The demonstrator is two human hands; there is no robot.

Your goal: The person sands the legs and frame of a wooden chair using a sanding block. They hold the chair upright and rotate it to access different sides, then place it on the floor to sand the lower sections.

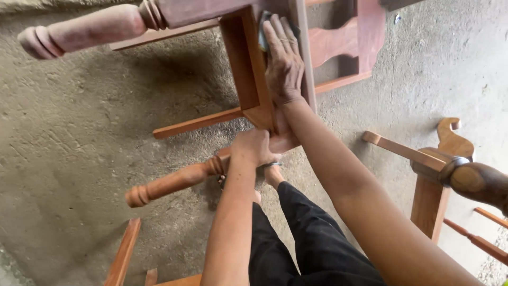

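A reddish-brown wooden chair frame [248, 69] lies tipped over on the concrete floor in front of me. My right hand [283, 61] lies flat against one of its rails, fingers pressing a small dark piece of sandpaper [263, 33] to the wood. My left hand [253, 148] is closed around the frame's lower corner, where a turned leg [169, 184] joins it. A second turned leg [84, 29] sticks out at the upper left. My knees in black trousers [312, 243] are below the hands.
Another wooden chair [439, 169] with a carved scroll top and a dark turned leg stands at the right. More wooden rails [124, 251] lie at the bottom left. The rough grey concrete floor [79, 127] spreads all around.
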